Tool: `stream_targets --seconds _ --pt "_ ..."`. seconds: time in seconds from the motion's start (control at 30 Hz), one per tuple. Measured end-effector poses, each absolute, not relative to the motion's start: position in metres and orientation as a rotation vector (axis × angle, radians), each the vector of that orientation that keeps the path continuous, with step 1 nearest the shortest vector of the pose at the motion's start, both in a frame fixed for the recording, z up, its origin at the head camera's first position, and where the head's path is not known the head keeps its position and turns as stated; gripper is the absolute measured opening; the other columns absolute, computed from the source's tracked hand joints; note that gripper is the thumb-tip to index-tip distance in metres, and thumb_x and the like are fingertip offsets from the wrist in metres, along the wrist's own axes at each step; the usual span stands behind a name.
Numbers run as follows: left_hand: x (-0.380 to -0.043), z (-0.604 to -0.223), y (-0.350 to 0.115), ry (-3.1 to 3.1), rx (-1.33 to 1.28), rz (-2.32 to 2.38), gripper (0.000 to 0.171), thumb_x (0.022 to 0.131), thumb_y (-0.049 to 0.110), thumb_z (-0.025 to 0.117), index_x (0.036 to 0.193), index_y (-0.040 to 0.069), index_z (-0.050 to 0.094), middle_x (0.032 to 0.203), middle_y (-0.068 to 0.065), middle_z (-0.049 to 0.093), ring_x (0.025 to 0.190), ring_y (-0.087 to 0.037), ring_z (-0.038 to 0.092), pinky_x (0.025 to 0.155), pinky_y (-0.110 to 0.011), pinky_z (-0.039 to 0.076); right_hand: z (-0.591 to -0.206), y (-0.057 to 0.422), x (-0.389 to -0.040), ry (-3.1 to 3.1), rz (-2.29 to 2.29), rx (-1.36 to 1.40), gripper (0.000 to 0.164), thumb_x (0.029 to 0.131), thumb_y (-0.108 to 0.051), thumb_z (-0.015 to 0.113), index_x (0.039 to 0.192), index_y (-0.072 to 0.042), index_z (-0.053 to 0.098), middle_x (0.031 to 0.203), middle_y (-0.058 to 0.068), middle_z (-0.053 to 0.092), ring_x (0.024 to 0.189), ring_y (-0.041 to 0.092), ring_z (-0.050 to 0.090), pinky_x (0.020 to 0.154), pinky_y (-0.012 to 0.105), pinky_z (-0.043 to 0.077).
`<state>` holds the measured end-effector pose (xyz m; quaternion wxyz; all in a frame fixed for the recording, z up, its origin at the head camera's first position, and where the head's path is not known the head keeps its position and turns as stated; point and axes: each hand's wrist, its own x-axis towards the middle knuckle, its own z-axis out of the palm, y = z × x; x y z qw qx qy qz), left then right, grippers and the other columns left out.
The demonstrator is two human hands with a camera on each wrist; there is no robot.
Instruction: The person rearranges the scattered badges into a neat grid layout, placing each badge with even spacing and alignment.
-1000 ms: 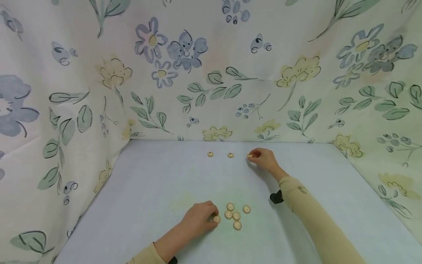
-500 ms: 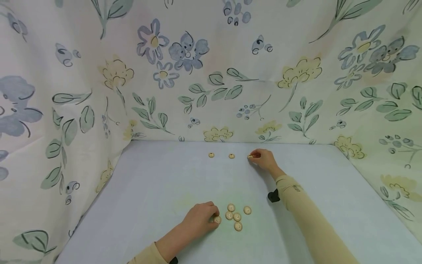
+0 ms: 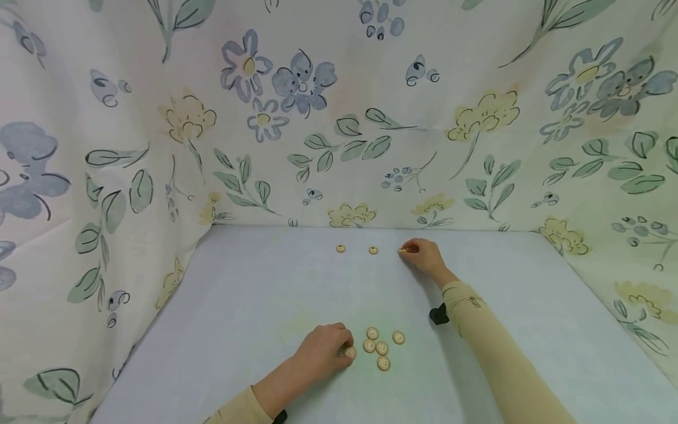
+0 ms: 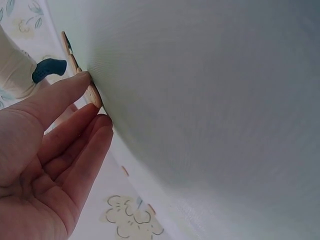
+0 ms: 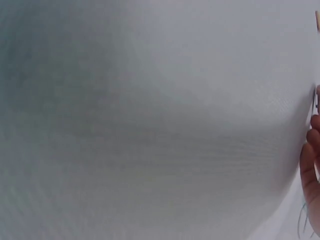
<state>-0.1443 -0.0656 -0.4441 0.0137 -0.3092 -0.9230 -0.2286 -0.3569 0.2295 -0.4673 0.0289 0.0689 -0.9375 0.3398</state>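
Left hand [image 3: 324, 348] is pinching a pale button [image 3: 350, 352] at the near part of the counter [image 3: 254, 306], thumb and fingers closing on its edges. Right hand [image 3: 424, 256] is reaching to the far side, fingers pinching another button, the far right one [image 3: 401, 251]; it is lining up with two loose buttons, the left one [image 3: 341, 248] and the middle one [image 3: 373, 250], sitting spaced apart. Just right of the left hand, four buttons [image 3: 382, 348] are lying clustered, a fifth [image 3: 398, 337] lying slightly apart. Right wrist view is cutting off most of that hand. Tan sleeves [image 3: 503, 353] are covering both forearms; floral cloth [image 3: 339, 176] is hanging behind and at both sides.
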Motion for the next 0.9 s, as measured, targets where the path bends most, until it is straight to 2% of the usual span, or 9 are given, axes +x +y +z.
stream_targets --seconds 0.9 --pt "-0.143 -0.4434 -0.0628 -2.869 -0.968 -0.649 0.013 0.074 0.012 0.08 0.081 0.012 0.069 0.076 0.007 0.058 0.066 -0.006 0.052 0.059 -0.022 0.044 -0.4704 0.2285 -0.3545 -2.865 1.01 0.211 0.026 0.09 -0.017 0.07 0.106 0.003 0.065 0.095 0.014 0.064 0.09 0.029 0.057 0.081 0.042 0.046"
